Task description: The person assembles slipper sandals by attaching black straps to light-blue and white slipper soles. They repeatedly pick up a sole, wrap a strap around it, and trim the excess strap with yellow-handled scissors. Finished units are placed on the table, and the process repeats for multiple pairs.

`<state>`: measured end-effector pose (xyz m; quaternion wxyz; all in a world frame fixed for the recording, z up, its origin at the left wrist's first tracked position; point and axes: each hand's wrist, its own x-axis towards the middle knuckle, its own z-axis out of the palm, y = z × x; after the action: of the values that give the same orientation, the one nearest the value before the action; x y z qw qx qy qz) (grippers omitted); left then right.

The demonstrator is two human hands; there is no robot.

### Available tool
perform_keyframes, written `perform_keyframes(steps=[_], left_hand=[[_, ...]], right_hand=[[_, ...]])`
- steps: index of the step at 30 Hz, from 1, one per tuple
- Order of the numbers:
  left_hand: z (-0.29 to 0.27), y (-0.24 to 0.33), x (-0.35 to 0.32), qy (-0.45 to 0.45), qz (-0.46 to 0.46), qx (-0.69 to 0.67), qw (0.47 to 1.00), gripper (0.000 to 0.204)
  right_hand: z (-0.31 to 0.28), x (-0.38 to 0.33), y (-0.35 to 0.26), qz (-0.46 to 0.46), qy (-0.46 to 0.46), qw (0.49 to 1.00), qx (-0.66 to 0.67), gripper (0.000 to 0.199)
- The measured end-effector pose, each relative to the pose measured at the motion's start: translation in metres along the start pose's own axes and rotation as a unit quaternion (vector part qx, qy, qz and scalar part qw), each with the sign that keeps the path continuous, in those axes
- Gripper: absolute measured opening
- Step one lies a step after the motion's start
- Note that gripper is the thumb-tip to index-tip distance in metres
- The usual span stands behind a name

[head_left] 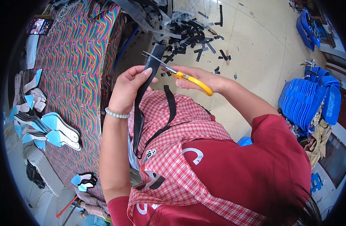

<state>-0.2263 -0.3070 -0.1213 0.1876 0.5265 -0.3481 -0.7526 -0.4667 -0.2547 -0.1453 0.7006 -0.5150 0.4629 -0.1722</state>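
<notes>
My left hand (128, 84) is closed, thumb on top, around a long black strip (156, 52). The strip's upper end sticks out above the fingers, and the rest hangs down over my red checked apron (188, 130). Yellow-handled scissors (198, 85) are gripped in my right hand (197, 76), its fingers partly hidden behind the handles. Their blades lie across the strip just above my left thumb, tips pointing up and left. Whether the edges bite into the strip I cannot tell. Another thin black band (170, 105) lies on the apron.
To the left stands a table covered in wavy multicoloured cloth (73, 71), bearing stacks of blue and white insole-like pieces (62, 126). Black scraps (190, 35) litter the floor ahead. Stacked blue plastic items (299, 98) stand at right; a lit screen (39, 26) is far left.
</notes>
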Motion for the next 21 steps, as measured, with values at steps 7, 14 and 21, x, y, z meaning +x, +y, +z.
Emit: perform_keyframes(steps=[7,14,21], left_hand=[[-0.005,0.003,-0.005,-0.004,-0.011,0.065,0.998,0.030],[-0.070,0.016,-0.150,0.054,0.265,0.055,0.961,0.051],[-0.093,-0.136,-0.347,0.543,0.262,-0.110,0.790,0.033]], right_hand=[[0.017,-0.011,0.002,0.070,0.066,0.988,0.121,0.042],[0.021,0.019,-0.028,-0.093,0.261,0.961,-0.011,0.041],[0.090,0.122,-0.103,-0.339,0.142,0.858,-0.358,0.059]])
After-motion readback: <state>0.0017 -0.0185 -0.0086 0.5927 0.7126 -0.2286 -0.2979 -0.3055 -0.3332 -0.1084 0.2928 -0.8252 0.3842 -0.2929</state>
